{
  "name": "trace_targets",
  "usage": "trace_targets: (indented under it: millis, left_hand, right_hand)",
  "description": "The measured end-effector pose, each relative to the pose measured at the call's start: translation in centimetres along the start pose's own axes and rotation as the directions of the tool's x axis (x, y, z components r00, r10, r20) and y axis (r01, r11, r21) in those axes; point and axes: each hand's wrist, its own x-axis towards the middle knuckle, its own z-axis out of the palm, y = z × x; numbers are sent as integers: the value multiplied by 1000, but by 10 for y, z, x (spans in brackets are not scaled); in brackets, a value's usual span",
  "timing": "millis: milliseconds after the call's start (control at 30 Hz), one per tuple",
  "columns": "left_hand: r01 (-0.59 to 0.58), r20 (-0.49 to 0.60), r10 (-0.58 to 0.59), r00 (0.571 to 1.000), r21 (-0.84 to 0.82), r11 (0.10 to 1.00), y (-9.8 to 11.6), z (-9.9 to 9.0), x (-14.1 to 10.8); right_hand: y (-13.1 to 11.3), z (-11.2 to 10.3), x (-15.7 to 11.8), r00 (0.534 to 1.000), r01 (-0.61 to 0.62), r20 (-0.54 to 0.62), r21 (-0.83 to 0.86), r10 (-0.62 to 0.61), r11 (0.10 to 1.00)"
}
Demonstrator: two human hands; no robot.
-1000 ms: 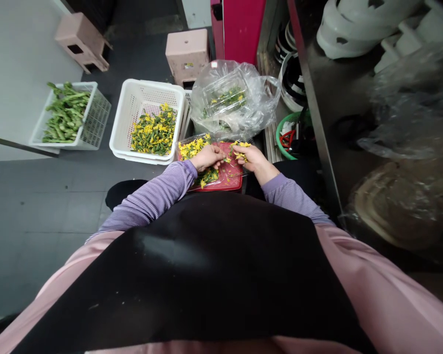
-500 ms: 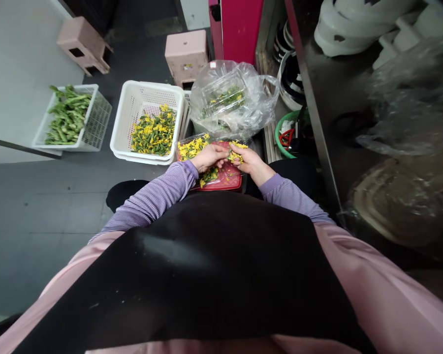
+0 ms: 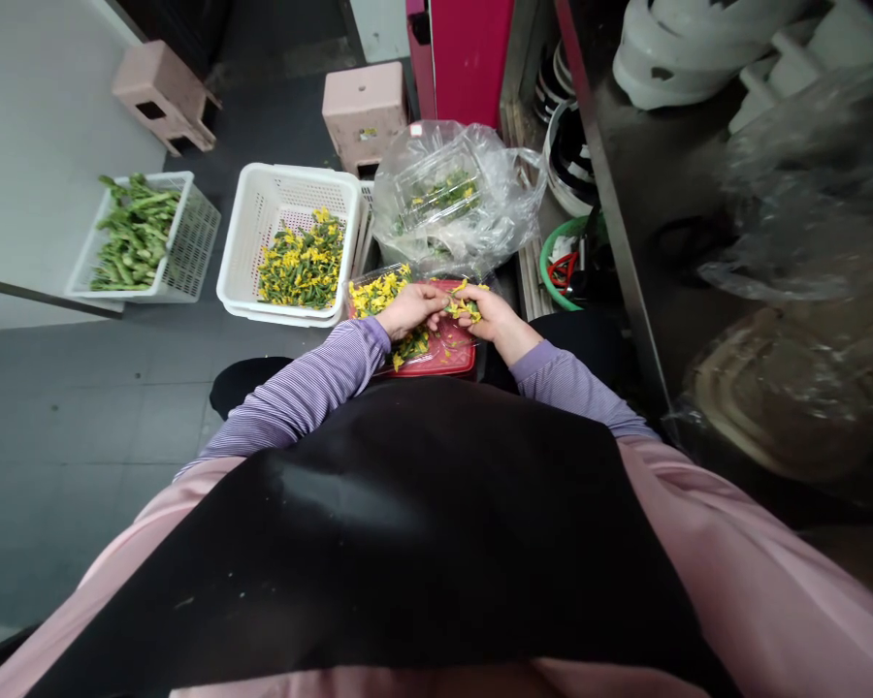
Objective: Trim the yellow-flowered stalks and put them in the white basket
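My right hand is closed round a small bunch of yellow flowers with green stems. Fingers pinched, my left hand meets the stem side of that bunch; what lies between its fingertips is too small to make out. Under both hands is a red tray. A clear plastic box holding yellow flowers lies partly beneath my left hand, and more flowers show below my left fingers.
Left of my hands stands a white basket of yellow flowers, with a basket of green stalks farther left. Ahead are a clear plastic bag and a pink stool. A green basin and metal shelf edge are at right.
The flower bunch has shifted slightly between my fingers. Both hands stay in nearly the same place, and the view has moved a little.
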Motion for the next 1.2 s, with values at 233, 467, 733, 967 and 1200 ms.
trace_targets:
  millis: [233,467,733,967,1200]
  left_hand:
    - [-137,254,66,965,274,952,-2,-16,3]
    - [-228,430,129,893,187,956,2,-22,5]
    - [-221,344,210,915,-6,975,4,-20,-3]
    - [-162,263,148,953,31,986,19,-13,-1]
    - [-88,-128,99,987,91,992,1,-19,16]
  right_hand:
    - [-7,-14,-2,954,156,297,-384,-38,910]
    - [-4,-12,-1,941,173,330,-278,-75,945]
    - [0,-6,5,938,-90,334,-33,96,995]
    - [-5,-5,15,957,79,288,-119,-42,990]
    - [-27,-31,14,934,131,56,-973,-352,192]
